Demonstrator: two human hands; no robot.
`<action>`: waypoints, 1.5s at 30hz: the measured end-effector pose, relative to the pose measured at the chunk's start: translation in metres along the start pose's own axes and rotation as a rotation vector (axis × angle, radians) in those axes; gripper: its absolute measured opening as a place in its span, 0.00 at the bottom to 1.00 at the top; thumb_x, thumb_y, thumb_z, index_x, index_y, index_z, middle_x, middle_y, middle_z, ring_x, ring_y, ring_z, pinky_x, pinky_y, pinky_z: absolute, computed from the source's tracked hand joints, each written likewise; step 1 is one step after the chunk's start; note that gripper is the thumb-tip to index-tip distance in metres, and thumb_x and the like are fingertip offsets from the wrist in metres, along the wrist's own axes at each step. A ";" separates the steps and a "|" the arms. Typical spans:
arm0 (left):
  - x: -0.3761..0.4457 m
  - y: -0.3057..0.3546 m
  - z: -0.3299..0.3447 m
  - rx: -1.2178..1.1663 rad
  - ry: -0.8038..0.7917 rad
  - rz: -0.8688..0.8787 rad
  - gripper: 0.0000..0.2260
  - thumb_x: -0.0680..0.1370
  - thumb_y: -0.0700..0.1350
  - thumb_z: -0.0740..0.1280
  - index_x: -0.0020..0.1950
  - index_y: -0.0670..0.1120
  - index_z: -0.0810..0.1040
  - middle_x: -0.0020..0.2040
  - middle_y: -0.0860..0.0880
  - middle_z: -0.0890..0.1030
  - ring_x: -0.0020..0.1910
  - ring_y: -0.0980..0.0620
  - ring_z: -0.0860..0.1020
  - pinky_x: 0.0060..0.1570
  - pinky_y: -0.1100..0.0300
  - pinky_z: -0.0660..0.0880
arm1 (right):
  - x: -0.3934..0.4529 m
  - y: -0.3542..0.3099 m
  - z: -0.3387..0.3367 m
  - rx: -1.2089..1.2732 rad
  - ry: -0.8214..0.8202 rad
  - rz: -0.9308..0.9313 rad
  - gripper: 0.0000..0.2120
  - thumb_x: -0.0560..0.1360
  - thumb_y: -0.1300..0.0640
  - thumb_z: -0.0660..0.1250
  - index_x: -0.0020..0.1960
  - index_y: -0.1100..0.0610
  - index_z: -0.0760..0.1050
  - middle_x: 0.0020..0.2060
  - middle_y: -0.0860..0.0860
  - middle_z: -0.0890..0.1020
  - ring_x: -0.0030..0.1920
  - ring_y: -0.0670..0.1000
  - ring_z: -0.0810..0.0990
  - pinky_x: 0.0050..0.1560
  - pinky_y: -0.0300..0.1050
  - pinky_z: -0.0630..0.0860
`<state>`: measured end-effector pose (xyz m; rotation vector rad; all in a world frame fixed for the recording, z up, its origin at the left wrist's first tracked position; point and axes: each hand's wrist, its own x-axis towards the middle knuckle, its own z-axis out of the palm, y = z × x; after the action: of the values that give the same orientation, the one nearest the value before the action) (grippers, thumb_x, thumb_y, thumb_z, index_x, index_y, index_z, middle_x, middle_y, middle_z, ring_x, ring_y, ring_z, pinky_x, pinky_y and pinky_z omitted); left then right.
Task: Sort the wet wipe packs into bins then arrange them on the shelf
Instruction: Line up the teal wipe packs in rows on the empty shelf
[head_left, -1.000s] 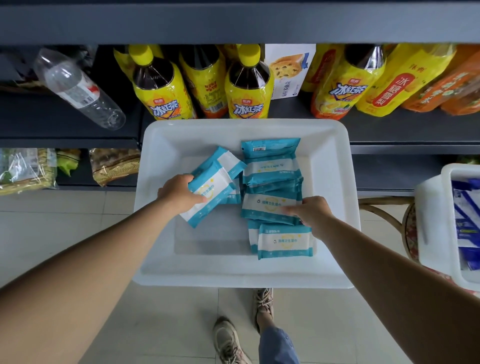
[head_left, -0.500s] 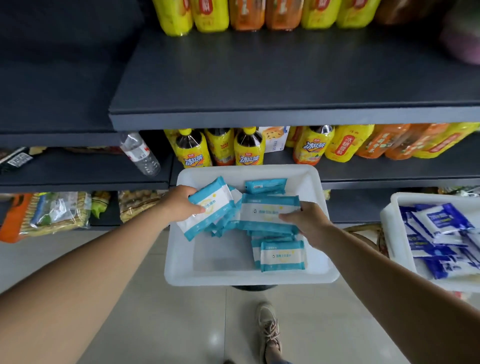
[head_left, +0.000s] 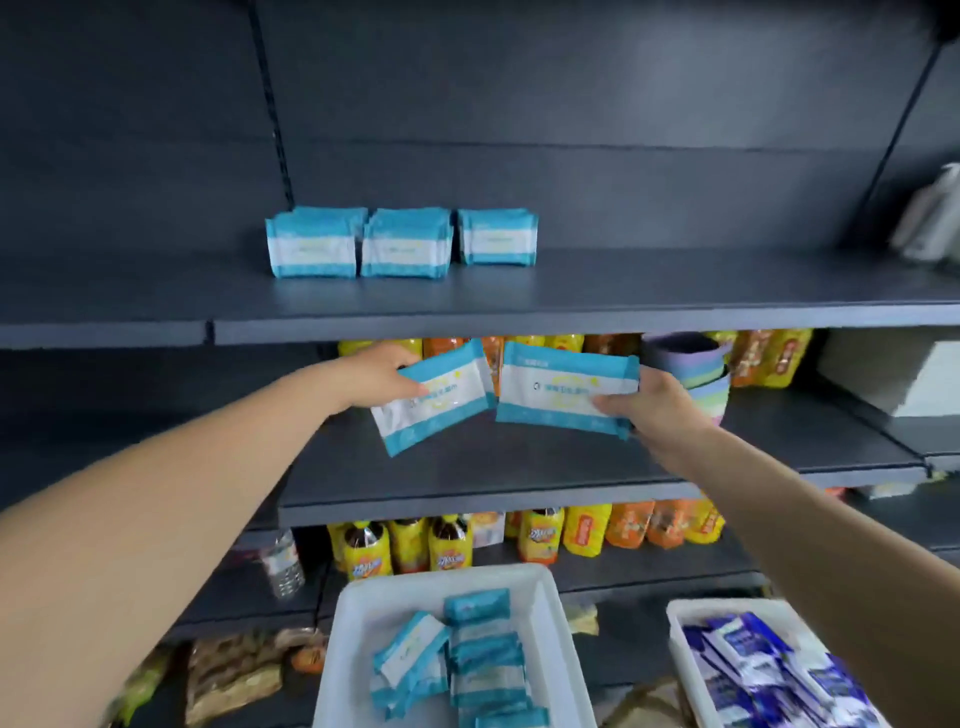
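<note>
My left hand (head_left: 382, 376) grips a teal-and-white wet wipe pack (head_left: 435, 400), tilted, in front of the middle shelf. My right hand (head_left: 649, 400) grips another teal pack (head_left: 563, 392), held almost level beside the first. Both packs hang just below the upper dark shelf (head_left: 571, 299), where three rows of teal packs (head_left: 400, 241) stand upright. Below, a white bin (head_left: 363, 623) holds several more teal packs (head_left: 467, 660). A second white bin (head_left: 685, 618) at the lower right holds dark blue wipe packs (head_left: 763, 670).
Yellow and orange drink bottles (head_left: 447, 543) line the lower shelf, with more behind my hands. A stack of pastel bowls (head_left: 698, 371) stands right of my right hand. A clear water bottle (head_left: 283, 564) lies at the left. Snack bags (head_left: 234, 675) fill the bottom shelf.
Both hands have lifted their teal packs out of the white bin and up to the height of the middle shelf. My view has swung upward to the upper shelf.
</note>
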<state>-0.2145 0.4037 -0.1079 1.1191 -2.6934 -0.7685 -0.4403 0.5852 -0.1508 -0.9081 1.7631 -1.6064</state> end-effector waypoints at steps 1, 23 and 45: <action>0.005 0.013 -0.014 0.011 0.022 0.019 0.11 0.77 0.45 0.66 0.56 0.40 0.78 0.48 0.45 0.78 0.45 0.51 0.74 0.38 0.60 0.66 | 0.007 -0.015 -0.007 0.012 0.022 -0.026 0.14 0.72 0.70 0.69 0.56 0.64 0.75 0.51 0.56 0.82 0.49 0.55 0.81 0.53 0.49 0.80; 0.340 0.077 -0.074 0.444 0.337 -0.046 0.04 0.74 0.46 0.69 0.49 0.52 0.79 0.50 0.52 0.78 0.53 0.49 0.72 0.52 0.58 0.68 | 0.299 -0.032 -0.096 -0.145 -0.028 -0.215 0.07 0.74 0.65 0.68 0.51 0.58 0.78 0.44 0.51 0.85 0.46 0.50 0.84 0.48 0.44 0.80; 0.357 0.060 -0.081 0.530 0.309 0.138 0.23 0.69 0.57 0.73 0.59 0.51 0.73 0.57 0.53 0.71 0.58 0.52 0.68 0.58 0.58 0.63 | 0.385 -0.043 0.060 -0.720 0.128 -0.661 0.23 0.67 0.54 0.75 0.59 0.54 0.72 0.53 0.47 0.70 0.55 0.50 0.68 0.57 0.44 0.69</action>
<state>-0.4836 0.1594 -0.0355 1.0160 -2.7220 0.1491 -0.6190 0.2400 -0.1044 -1.9157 2.3420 -1.3885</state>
